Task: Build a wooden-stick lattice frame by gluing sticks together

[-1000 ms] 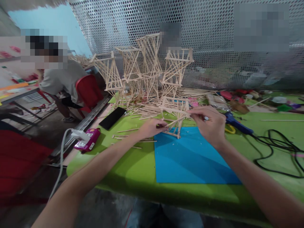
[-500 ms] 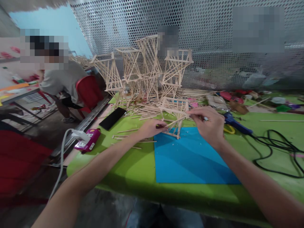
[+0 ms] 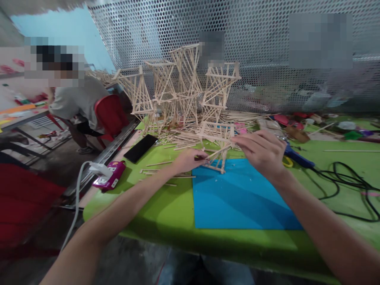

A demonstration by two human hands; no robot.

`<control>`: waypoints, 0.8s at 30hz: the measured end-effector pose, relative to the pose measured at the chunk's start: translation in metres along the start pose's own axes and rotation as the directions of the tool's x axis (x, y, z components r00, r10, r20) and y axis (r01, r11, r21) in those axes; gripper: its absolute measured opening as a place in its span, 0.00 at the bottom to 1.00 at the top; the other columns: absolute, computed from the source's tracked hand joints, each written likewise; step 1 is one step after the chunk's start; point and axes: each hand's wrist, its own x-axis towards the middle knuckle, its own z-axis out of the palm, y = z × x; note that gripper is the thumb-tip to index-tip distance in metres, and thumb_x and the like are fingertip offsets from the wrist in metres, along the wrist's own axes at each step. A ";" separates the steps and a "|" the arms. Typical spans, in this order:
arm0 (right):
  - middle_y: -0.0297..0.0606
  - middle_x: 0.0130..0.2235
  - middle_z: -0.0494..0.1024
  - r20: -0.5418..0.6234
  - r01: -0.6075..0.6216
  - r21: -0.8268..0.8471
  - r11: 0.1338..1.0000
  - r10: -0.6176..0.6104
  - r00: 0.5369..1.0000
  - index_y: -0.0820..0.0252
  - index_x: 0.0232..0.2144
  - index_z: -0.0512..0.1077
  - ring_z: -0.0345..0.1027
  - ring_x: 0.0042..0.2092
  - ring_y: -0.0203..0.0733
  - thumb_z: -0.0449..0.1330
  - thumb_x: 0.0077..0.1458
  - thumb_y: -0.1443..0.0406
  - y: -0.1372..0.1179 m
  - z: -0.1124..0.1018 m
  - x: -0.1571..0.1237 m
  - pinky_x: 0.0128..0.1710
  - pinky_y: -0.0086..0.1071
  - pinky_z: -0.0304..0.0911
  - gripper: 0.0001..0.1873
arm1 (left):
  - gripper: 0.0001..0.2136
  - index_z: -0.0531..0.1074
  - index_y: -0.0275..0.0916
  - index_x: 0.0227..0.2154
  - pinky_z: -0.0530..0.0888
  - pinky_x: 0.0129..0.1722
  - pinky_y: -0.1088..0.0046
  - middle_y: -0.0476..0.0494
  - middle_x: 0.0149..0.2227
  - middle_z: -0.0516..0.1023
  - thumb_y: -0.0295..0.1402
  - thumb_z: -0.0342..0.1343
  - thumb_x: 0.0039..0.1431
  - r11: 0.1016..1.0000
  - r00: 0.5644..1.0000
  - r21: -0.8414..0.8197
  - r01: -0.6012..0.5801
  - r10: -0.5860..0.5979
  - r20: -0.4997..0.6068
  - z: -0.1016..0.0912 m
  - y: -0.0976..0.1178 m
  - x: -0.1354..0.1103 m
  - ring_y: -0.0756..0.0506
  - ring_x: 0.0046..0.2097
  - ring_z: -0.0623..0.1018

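Observation:
A small frame of thin wooden sticks (image 3: 214, 137) stands over the back edge of a blue sheet (image 3: 234, 202). My left hand (image 3: 190, 160) is closed at its lower left side, thumb and fingers pinching a slanting stick. At the frame's upper right corner, my right hand (image 3: 263, 154) is closed, its fingertips pressed together on the wood there. The other fingers of that hand are curled, and the palm side is hidden. Behind the frame lies a pile of loose sticks (image 3: 185, 139).
Several taller stick structures (image 3: 185, 75) stand along the perforated metal screen (image 3: 261, 43). A black phone (image 3: 141, 148) and a purple power strip (image 3: 109, 176) lie left. A blue glue gun (image 3: 299, 156) with a looped black cord is right. Someone sits at far left (image 3: 78, 103).
My right hand has turned slightly at the frame's upper corner, its knuckles now higher and the back of the hand more in view. My left hand and the frame stay almost still.

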 end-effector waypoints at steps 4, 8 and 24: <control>0.28 0.45 0.88 0.011 0.027 -0.037 0.999 -0.026 1.000 0.42 0.50 0.83 0.77 0.42 0.47 0.68 0.63 0.67 0.002 -0.001 0.001 0.42 0.41 0.71 0.16 | 0.09 0.85 0.38 0.43 0.77 0.40 0.73 0.45 0.41 0.88 0.34 0.63 0.65 1.000 1.000 0.004 -0.016 0.016 0.002 -0.001 0.001 0.000 0.48 0.38 0.84; 0.30 0.42 0.88 0.014 -0.026 -0.005 1.000 0.026 1.000 0.43 0.47 0.84 0.77 0.41 0.47 0.68 0.63 0.65 0.001 0.001 0.000 0.42 0.41 0.71 0.12 | 0.09 0.85 0.38 0.44 0.77 0.39 0.74 0.45 0.41 0.88 0.34 0.63 0.65 1.000 1.000 0.009 -0.008 0.008 -0.008 0.000 -0.001 0.001 0.48 0.38 0.84; 0.30 0.40 0.88 -0.012 0.072 -0.064 0.995 -0.073 0.997 0.45 0.45 0.84 0.78 0.37 0.43 0.67 0.63 0.67 -0.002 -0.001 0.005 0.37 0.39 0.70 0.12 | 0.08 0.85 0.39 0.41 0.79 0.41 0.73 0.46 0.40 0.88 0.33 0.62 0.64 1.000 1.000 0.001 -0.021 0.021 -0.009 0.001 -0.001 0.001 0.47 0.39 0.84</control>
